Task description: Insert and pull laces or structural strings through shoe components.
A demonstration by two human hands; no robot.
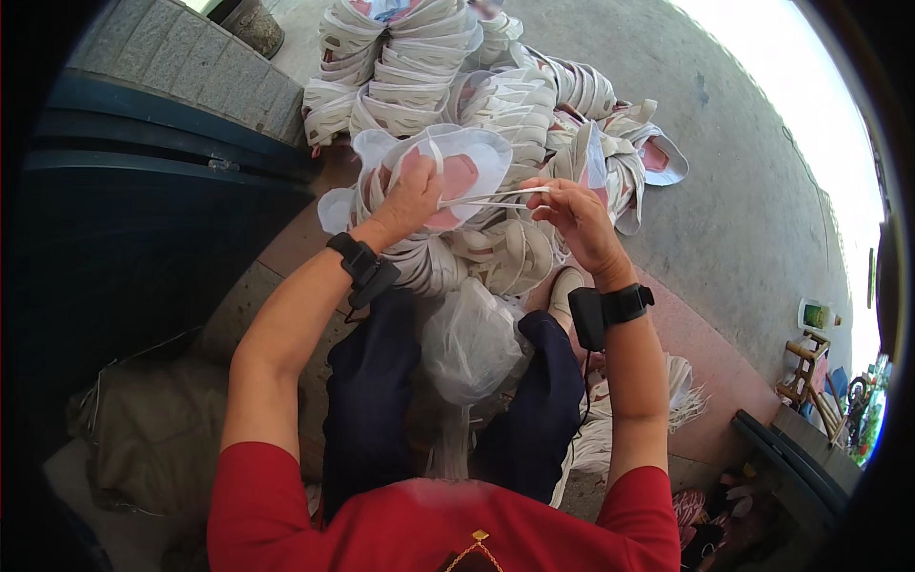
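Note:
In front of me lies a white shoe upper [491,153] with a pink inside, on top of a pile of similar uppers. My left hand [412,198] is closed at its near-left part, gripping the upper, with a lace strand looping up by the fingers. A white shoelace [491,199] runs taut in a few strands from there to the right. Its other end is pinched between the thumb and fingers of my right hand [578,217], held just above the pile. What lies under my left fingers is partly hidden.
Stacked white shoe uppers [410,81] rise beyond my hands. A clear plastic bag [469,343] sits between my knees. Bundled white laces [596,434] lie by my right leg. A dark panel [162,181] stands left, a bucket [250,27] far left, a small wooden stool [803,367] right.

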